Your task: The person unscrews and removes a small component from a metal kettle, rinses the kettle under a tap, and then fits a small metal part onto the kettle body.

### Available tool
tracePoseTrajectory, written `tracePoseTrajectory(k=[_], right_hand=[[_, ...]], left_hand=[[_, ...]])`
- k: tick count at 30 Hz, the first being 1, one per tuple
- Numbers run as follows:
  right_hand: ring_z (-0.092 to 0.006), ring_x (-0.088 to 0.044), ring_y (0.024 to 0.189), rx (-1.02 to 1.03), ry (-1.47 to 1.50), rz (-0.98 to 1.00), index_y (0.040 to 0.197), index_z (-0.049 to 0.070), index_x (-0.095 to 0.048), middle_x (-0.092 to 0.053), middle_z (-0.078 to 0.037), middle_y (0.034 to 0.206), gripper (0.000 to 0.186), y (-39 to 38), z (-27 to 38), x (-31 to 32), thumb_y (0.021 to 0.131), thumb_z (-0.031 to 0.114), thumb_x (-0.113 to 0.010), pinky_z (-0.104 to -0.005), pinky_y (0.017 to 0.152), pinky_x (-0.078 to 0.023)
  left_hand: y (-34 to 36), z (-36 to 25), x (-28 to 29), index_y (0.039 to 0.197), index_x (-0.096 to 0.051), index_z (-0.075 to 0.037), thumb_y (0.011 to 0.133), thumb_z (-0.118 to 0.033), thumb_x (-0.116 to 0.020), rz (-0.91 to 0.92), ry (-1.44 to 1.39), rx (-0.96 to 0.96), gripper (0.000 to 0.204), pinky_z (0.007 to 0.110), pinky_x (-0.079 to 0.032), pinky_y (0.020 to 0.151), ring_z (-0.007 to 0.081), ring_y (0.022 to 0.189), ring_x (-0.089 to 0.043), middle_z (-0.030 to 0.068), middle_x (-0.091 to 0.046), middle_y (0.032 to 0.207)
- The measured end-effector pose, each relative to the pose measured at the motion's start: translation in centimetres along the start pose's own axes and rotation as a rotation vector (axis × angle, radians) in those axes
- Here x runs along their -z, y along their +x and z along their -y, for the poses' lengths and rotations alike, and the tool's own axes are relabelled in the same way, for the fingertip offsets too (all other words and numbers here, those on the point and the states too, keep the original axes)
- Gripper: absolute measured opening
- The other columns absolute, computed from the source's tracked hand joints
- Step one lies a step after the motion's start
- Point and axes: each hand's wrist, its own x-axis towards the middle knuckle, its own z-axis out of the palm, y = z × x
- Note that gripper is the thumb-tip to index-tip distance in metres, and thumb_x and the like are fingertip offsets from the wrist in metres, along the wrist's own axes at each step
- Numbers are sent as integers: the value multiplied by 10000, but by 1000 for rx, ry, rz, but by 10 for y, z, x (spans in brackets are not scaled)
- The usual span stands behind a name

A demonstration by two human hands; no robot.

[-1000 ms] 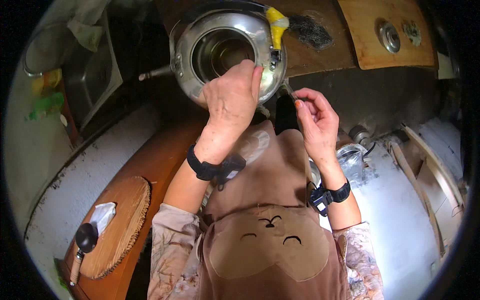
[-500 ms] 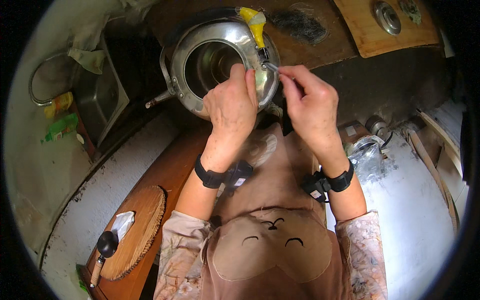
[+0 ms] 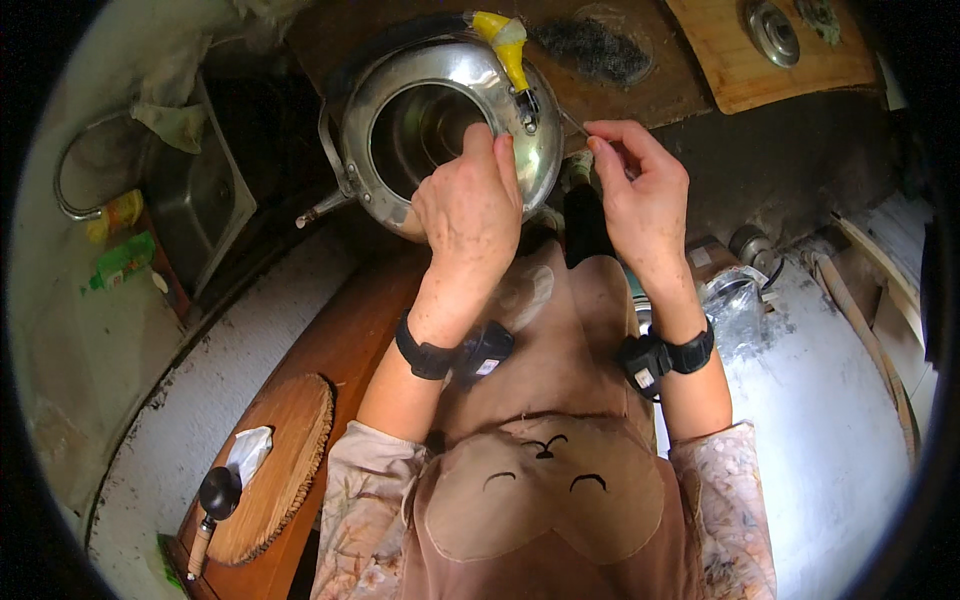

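Observation:
A shiny metal kettle [image 3: 455, 68] stands at the top middle with its round mouth uncovered. Its spout [image 3: 322, 207] points to the lower left. The black handle [image 3: 410, 32] lies over toward the far side, its right end wrapped in yellow [image 3: 507, 52] and joined to a bracket [image 3: 527, 108] on the kettle. My left hand [image 3: 465, 210] grips the rim of the mouth, thumb outside and fingers curled inward. Right of the kettle, my right hand [image 3: 645, 190] pinches a thin metal piece [image 3: 573, 122]; its tip is apart from the bracket, and its exact kind is unclear.
Beyond lie a dark fibrous patch [image 3: 600, 50] and a wooden board [image 3: 720, 60] bearing a metal lid [image 3: 772, 35]. A sink [image 3: 195, 210] is at the left. Lower left, a black-headed ladle [image 3: 219, 492] rests by a round wooden slab [image 3: 285, 460]. Clear plastic [image 3: 738, 315] lies right.
My right hand has drawn back to the right with the thin metal piece, whose tip has left the kettle's bracket. My left hand keeps its grip on the rim.

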Motion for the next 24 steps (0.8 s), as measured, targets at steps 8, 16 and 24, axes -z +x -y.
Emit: tracePoseTrajectory(k=[8, 16, 24], right_hand=[[-185, -724, 992, 182, -73, 63, 1197, 26, -723, -752, -156, 1124, 274, -14, 14, -2, 954, -16, -603, -284, 855, -545], [-361, -695, 831, 278, -164, -18, 1151, 115, -745, -719, -143, 936, 267, -6, 14, -2, 931, 46, -611, -408, 715, -561], [-359, -687, 794, 276, -300, -7, 1137, 147, -753, -705, -123, 882, 278, -1, 25, 0, 911, 51, -624, -432, 696, -556]], left_hand=[[12, -13, 1, 943, -538, -5, 1028, -230, -525, 76, -35, 51, 240, 566, -498, 656, 482, 713, -662, 244, -662, 695], [20, -22, -6, 982, -516, 37, 1027, -187, -503, 131, -183, 113, 229, 590, -500, 729, 512, 798, -659, 294, -669, 772], [20, -23, -6, 966, -502, 43, 1021, -176, -508, 130, -198, 115, 226, 594, -498, 710, 508, 774, -659, 299, -661, 757]])
